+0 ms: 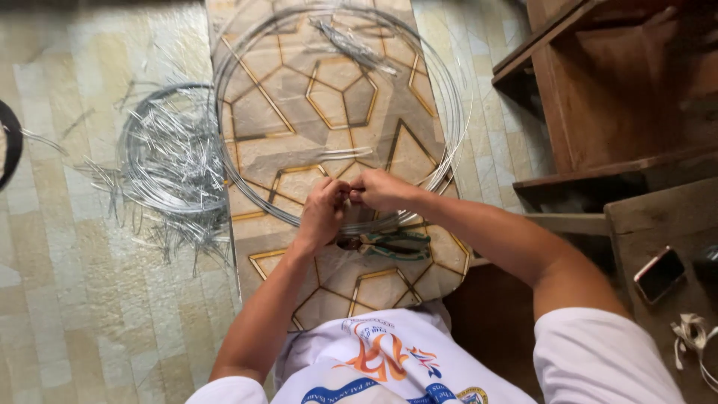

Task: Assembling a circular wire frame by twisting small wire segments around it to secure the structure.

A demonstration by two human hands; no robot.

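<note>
Hands [351, 200] on wire hoop [449, 112]

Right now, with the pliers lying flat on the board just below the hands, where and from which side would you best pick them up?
Grip the pliers by their green handles, which point right, away from the head near the left hand. Come from above on the right-hand side, since that end looks free of the wire hoop, and the right hand is nearest. They lie flat on the board, so pinch across both handles.

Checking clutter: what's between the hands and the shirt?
Head view: green-handled pliers lie on the patterned board, between the hands and the shirt.
</note>
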